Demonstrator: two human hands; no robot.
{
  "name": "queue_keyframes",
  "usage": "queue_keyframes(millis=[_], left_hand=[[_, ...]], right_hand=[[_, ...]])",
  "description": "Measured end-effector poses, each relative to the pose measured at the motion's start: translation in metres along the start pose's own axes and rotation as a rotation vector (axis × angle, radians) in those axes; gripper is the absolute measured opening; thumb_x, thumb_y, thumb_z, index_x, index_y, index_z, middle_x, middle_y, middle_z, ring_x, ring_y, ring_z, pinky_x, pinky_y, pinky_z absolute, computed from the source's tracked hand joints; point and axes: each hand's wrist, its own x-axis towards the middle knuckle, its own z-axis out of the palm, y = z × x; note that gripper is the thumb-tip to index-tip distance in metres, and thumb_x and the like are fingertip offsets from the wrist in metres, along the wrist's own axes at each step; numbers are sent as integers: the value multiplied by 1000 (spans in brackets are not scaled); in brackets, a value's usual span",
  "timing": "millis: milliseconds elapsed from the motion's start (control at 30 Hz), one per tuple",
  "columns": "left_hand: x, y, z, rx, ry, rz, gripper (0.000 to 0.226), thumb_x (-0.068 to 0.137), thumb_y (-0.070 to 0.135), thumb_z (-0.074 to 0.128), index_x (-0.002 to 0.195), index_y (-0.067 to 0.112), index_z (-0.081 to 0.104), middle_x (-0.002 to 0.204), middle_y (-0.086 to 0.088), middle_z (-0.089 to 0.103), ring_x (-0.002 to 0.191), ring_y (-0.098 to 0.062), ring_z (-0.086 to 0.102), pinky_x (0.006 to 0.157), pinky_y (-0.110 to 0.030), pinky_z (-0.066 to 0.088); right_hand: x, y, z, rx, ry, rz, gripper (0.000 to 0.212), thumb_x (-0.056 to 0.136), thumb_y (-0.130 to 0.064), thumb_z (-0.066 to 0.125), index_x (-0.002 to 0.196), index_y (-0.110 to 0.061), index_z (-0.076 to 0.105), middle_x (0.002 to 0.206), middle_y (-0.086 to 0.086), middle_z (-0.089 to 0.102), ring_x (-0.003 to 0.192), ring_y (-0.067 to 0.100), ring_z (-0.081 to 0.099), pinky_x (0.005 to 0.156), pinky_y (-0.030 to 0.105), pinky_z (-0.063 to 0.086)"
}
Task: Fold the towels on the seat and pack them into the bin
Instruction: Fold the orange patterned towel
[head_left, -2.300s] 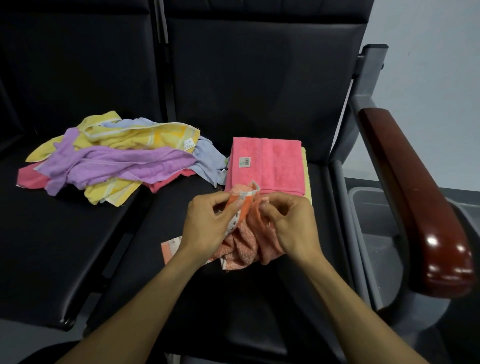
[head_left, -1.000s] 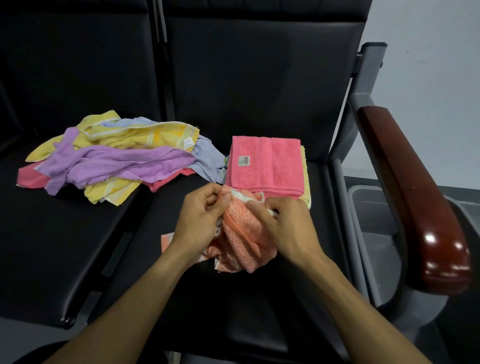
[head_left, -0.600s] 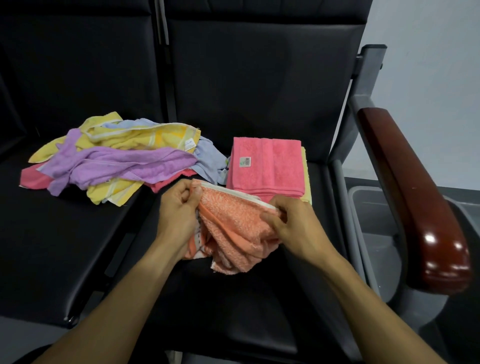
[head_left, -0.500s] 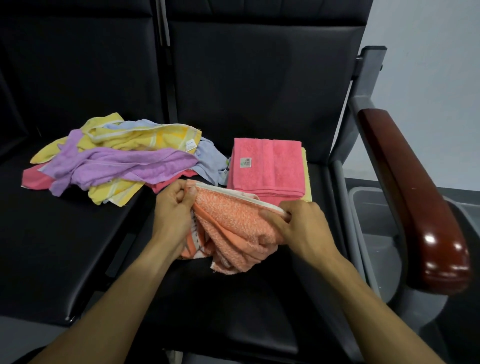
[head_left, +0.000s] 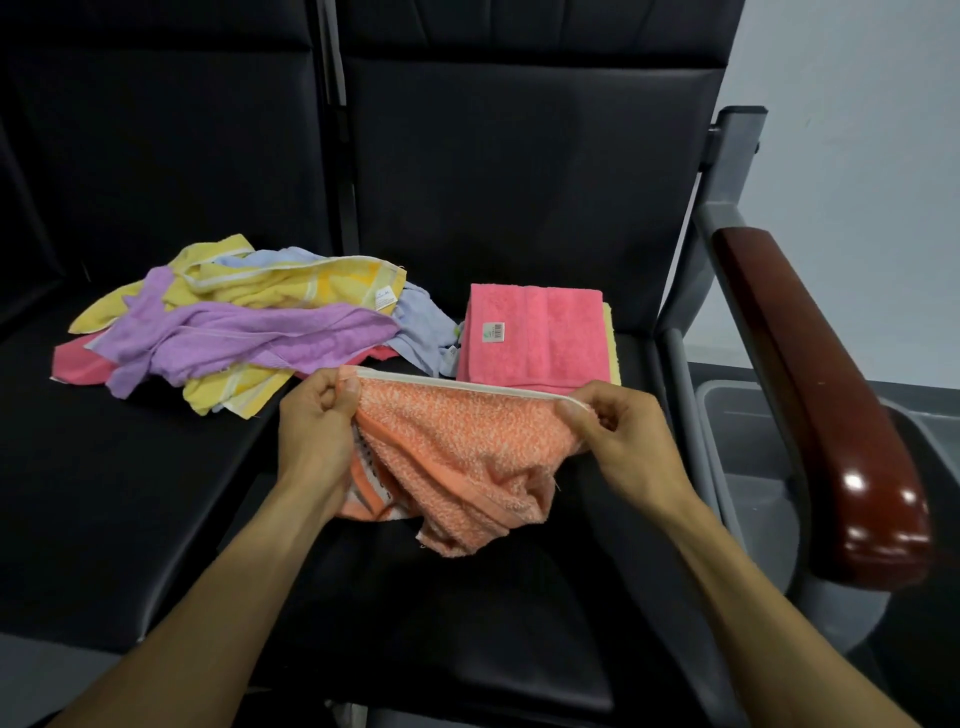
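An orange towel (head_left: 457, 452) with a white top hem hangs stretched between my hands above the black seat (head_left: 467, 613). My left hand (head_left: 314, 421) pinches its left corner and my right hand (head_left: 618, 436) pinches its right corner. The lower part of the towel sags in folds onto the seat. Just behind it lies a folded pink towel (head_left: 540, 338) on top of a folded pale yellow one (head_left: 613, 343). A loose heap of yellow, purple, blue and pink towels (head_left: 234, 322) lies on the left seat. The grey bin (head_left: 748, 467) stands on the floor to the right, beyond the armrest.
A dark red wooden armrest (head_left: 815, 395) on a grey metal frame (head_left: 727, 171) stands between the seat and the bin. Black backrests rise behind both seats. A narrow gap separates the two seat cushions.
My hands have moved apart along the white hem, spreading the bunched orange towel until its top edge is taut. The other towels have not moved.
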Motion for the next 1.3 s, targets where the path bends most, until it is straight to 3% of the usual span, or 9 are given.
queue_keyframes(millis=[167,367,433,567,700,833,1033,1167,1300], left_hand=[[1,1,0,3,6,1,23,104,14,53,85,13,65,71,0,61,66,-12,53,67,-29,44],[-4,3,4,-26,-26,-3,22,104,17,53,88,14,68,76,-2,65,75,-18,56,76,-37,46],[-5,3,5,-35,-30,-2,22,104,17,53,88,14,68,76,-2,65,75,-18,56,77,-37,47],[-3,4,4,-38,-21,-13,21,103,16,55,88,14,68,78,-2,66,75,-16,58,76,-36,48],[0,4,2,-26,9,-29,21,103,15,55,86,13,67,77,-1,65,70,-12,58,71,-30,48],[2,5,-2,-17,84,-53,23,104,16,54,83,12,62,74,0,60,65,-10,54,64,-25,46],[6,3,-5,8,128,-33,26,104,14,54,79,13,62,67,4,58,60,-6,52,61,-23,45],[10,4,-8,3,148,-33,26,104,12,53,80,14,62,70,1,57,62,-9,51,62,-27,43],[13,3,-14,31,147,-21,27,104,10,52,79,15,62,72,-2,57,65,-12,50,64,-29,42]], right_hand=[[-2,9,2,-330,106,-45,33,83,11,58,82,-21,65,85,-7,64,73,6,62,62,16,50],[0,15,4,-273,269,67,17,86,-2,66,92,-17,60,95,-1,58,78,6,57,63,6,44],[2,21,5,-98,284,218,6,89,-8,69,88,-11,65,84,3,69,72,14,67,66,13,53],[6,16,-1,540,117,413,14,91,-2,66,77,1,67,85,17,71,84,26,72,85,40,60],[8,12,-8,723,-49,470,13,94,-5,56,87,-2,67,90,10,72,84,22,67,81,37,54],[9,15,-10,729,-155,516,34,84,-21,63,106,4,67,91,13,67,82,23,63,74,32,51],[9,18,-16,505,-156,424,48,82,-36,69,96,9,69,79,10,70,71,16,67,67,25,54],[8,21,-25,177,-300,271,16,96,-15,64,86,-3,69,79,10,70,74,16,65,73,29,57],[4,22,-21,-325,-222,122,45,87,-40,74,56,-14,55,50,-6,51,47,3,46,49,18,39]])
